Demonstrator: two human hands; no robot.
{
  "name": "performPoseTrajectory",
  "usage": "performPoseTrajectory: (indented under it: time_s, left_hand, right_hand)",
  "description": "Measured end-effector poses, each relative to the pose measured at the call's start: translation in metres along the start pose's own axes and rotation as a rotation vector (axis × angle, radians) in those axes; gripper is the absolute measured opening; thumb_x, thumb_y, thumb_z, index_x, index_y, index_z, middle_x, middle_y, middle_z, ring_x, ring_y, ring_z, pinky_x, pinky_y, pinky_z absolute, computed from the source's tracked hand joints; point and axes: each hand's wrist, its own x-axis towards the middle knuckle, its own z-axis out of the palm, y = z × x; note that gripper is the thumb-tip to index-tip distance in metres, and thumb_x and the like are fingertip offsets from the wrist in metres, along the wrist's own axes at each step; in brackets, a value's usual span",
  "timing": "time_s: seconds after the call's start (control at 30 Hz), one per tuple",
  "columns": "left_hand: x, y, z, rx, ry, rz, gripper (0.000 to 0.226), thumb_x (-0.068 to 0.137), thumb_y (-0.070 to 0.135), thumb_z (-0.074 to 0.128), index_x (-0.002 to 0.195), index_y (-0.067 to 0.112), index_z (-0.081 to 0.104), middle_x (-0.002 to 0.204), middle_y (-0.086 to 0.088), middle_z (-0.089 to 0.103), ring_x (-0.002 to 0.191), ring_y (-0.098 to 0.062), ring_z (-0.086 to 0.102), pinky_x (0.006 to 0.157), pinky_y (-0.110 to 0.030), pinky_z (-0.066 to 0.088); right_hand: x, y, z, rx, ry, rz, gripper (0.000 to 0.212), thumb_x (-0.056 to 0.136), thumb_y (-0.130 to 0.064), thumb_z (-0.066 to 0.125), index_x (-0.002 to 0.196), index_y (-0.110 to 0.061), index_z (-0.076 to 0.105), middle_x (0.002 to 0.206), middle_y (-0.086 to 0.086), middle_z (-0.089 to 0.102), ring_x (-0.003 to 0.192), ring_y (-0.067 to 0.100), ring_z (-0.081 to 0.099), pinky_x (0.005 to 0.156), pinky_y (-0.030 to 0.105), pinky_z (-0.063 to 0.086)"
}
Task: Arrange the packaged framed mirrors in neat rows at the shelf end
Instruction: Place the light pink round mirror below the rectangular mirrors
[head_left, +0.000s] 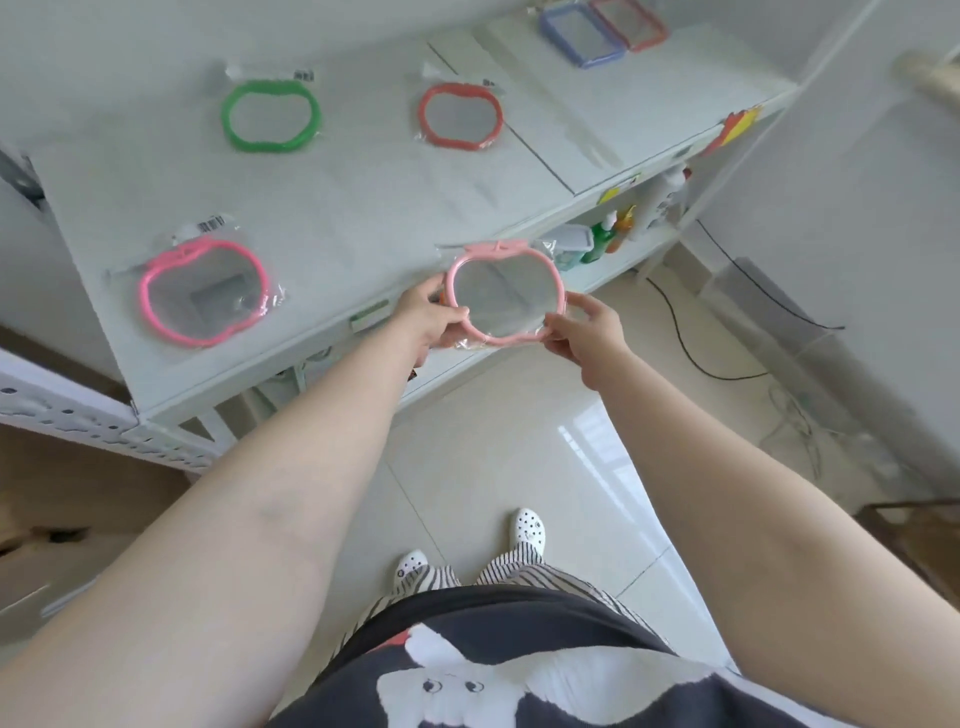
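I hold a pale pink apple-shaped mirror (503, 291) in its clear wrapper over the front edge of the white shelf top (363, 208). My left hand (428, 317) grips its left rim and my right hand (587, 330) grips its lower right rim. On the shelf top lie a bright pink mirror (203, 291) at the front left, a green mirror (270, 115) at the back left and a red mirror (460, 116) beside it. Farther right at the back lie a blue rectangular mirror (581, 35) and a red rectangular mirror (631, 22), overlapping.
Bottles (618, 228) and a clear box (569, 244) stand on the lower shelf. Black cables (685, 332) trail across the tiled floor to the right. A perforated white shelf rail (67, 415) juts out at the left, above brown cardboard.
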Motion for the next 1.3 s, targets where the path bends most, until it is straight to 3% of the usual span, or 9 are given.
performPoseTrajectory:
  time_s: [0.07, 0.13, 0.33, 0.47, 0.63, 0.7, 0.9, 1.07, 1.3]
  left_hand:
    - [-0.001, 0.001, 0.027, 0.029, -0.035, 0.01, 0.061, 0.086, -0.008, 0.06, 0.136, 0.026, 0.051, 0.103, -0.007, 0.059, 0.076, -0.02, 0.067, 0.053, -0.02, 0.056]
    - [0.002, 0.002, 0.053, 0.058, -0.053, 0.005, 0.062, 0.086, -0.008, 0.061, 0.136, 0.028, 0.052, 0.097, -0.004, 0.058, 0.07, -0.015, 0.066, 0.048, -0.017, 0.054]
    - [0.01, -0.003, 0.163, 0.109, -0.062, 0.036, 0.064, 0.087, -0.011, 0.057, 0.141, 0.021, 0.047, 0.093, 0.0, 0.056, 0.084, -0.021, 0.063, 0.07, -0.027, 0.06]
    - [0.018, -0.015, 0.245, 0.134, -0.082, 0.038, 0.067, 0.086, -0.011, 0.059, 0.142, 0.023, 0.046, 0.108, -0.006, 0.059, 0.07, -0.012, 0.061, 0.048, -0.015, 0.055]
    - [0.028, -0.021, 0.316, 0.063, -0.101, -0.014, 0.067, 0.086, -0.011, 0.059, 0.141, 0.025, 0.046, 0.132, -0.014, 0.057, 0.093, -0.024, 0.064, 0.066, -0.026, 0.059]
    - [0.032, -0.016, 0.334, 0.056, -0.095, -0.013, 0.069, 0.085, -0.011, 0.06, 0.142, 0.025, 0.044, 0.132, -0.014, 0.057, 0.095, -0.025, 0.064, 0.073, -0.028, 0.059]
    - [0.061, 0.018, 0.372, 0.134, -0.081, 0.012, 0.071, 0.085, -0.009, 0.062, 0.145, 0.025, 0.041, 0.126, -0.011, 0.06, 0.094, -0.023, 0.067, 0.066, -0.023, 0.059]
    - [0.103, 0.039, 0.402, 0.155, -0.088, -0.006, 0.073, 0.085, -0.01, 0.061, 0.145, 0.025, 0.039, 0.117, -0.01, 0.062, 0.08, -0.018, 0.065, 0.064, -0.023, 0.058]
    - [0.176, 0.091, 0.459, 0.176, -0.165, -0.002, 0.073, 0.084, -0.01, 0.062, 0.145, 0.024, 0.039, 0.112, -0.011, 0.062, 0.083, -0.02, 0.065, 0.07, -0.026, 0.058]
  right_hand:
    - [0.001, 0.002, -0.025, 0.032, 0.032, 0.001, 0.045, 0.088, 0.003, 0.062, 0.13, -0.007, 0.054, 0.085, 0.017, 0.063, 0.064, 0.02, 0.063, 0.056, 0.021, 0.06]
    - [0.007, 0.004, -0.05, 0.052, 0.063, 0.0, 0.046, 0.087, 0.003, 0.062, 0.131, -0.006, 0.054, 0.083, 0.016, 0.064, 0.063, 0.02, 0.064, 0.056, 0.021, 0.06]
    - [0.036, 0.009, -0.145, 0.05, 0.144, 0.02, 0.046, 0.086, 0.004, 0.061, 0.131, -0.007, 0.056, 0.085, 0.018, 0.063, 0.061, 0.02, 0.063, 0.063, 0.022, 0.061]
    - [0.057, 0.006, -0.222, 0.037, 0.175, 0.067, 0.05, 0.084, 0.005, 0.062, 0.131, -0.009, 0.057, 0.08, 0.014, 0.064, 0.056, 0.016, 0.063, 0.054, 0.018, 0.058]
    - [0.08, 0.0, -0.292, 0.03, 0.172, 0.07, 0.05, 0.083, 0.004, 0.063, 0.132, -0.008, 0.057, 0.076, 0.011, 0.062, 0.045, 0.01, 0.061, 0.05, 0.015, 0.053]
    - [0.088, -0.007, -0.307, 0.041, 0.164, 0.056, 0.048, 0.084, 0.003, 0.064, 0.131, -0.007, 0.057, 0.074, 0.01, 0.061, 0.041, 0.008, 0.059, 0.048, 0.015, 0.051]
    - [0.125, -0.031, -0.335, 0.083, 0.17, 0.048, 0.052, 0.085, 0.001, 0.066, 0.134, -0.005, 0.052, 0.092, 0.016, 0.066, 0.053, 0.013, 0.064, 0.045, 0.012, 0.05]
    - [0.171, -0.05, -0.35, 0.08, 0.192, 0.081, 0.044, 0.084, 0.0, 0.066, 0.126, 0.006, 0.053, 0.073, 0.008, 0.061, 0.035, 0.003, 0.057, 0.041, 0.01, 0.045]
    - [0.251, -0.094, -0.38, 0.084, 0.306, 0.073, 0.046, 0.082, -0.004, 0.071, 0.124, 0.004, 0.054, 0.093, 0.017, 0.065, 0.044, 0.008, 0.062, 0.043, 0.013, 0.049]
